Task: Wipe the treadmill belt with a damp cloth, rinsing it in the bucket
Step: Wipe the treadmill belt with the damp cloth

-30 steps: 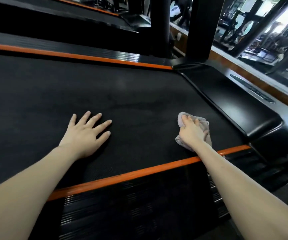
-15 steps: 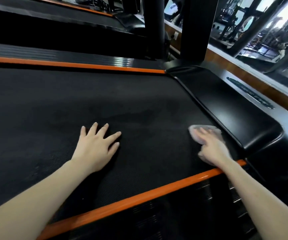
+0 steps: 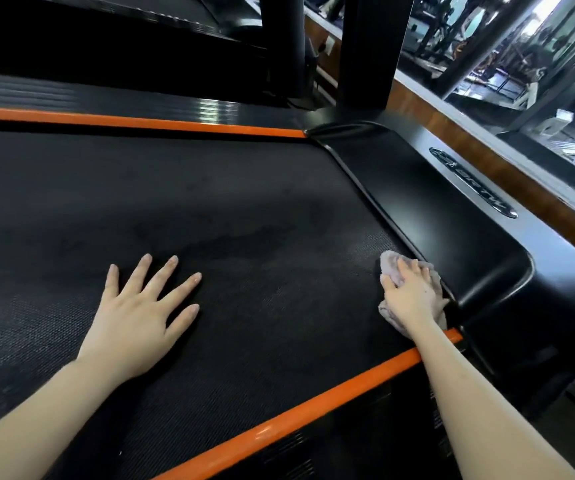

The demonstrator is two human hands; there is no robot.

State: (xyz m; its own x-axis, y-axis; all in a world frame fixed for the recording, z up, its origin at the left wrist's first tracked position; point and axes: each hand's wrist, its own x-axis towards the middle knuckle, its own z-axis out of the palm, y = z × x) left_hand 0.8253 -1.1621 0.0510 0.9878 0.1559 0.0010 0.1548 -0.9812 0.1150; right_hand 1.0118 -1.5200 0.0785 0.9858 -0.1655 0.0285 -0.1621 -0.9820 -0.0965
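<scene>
The black treadmill belt [image 3: 209,202] fills the middle of the head view and carries a darker damp streak near its centre. My right hand [image 3: 410,296] presses a crumpled pale pink cloth [image 3: 391,266] flat onto the belt's right end, close against the glossy black motor cover [image 3: 435,216]. Its fingers lie over the cloth and hide most of it. My left hand [image 3: 137,317] rests flat on the belt with fingers spread, holding nothing. No bucket is in view.
Orange side rails run along the near edge [image 3: 279,424] and the far edge [image 3: 140,121] of the belt. Two black upright posts [image 3: 365,46] rise behind the motor cover. A wooden ledge [image 3: 486,157] and windows lie at the right.
My right hand slid the cloth rightward and away from the near orange rail, up to the motor cover, and flattened on it. The left hand stayed planted on the belt.
</scene>
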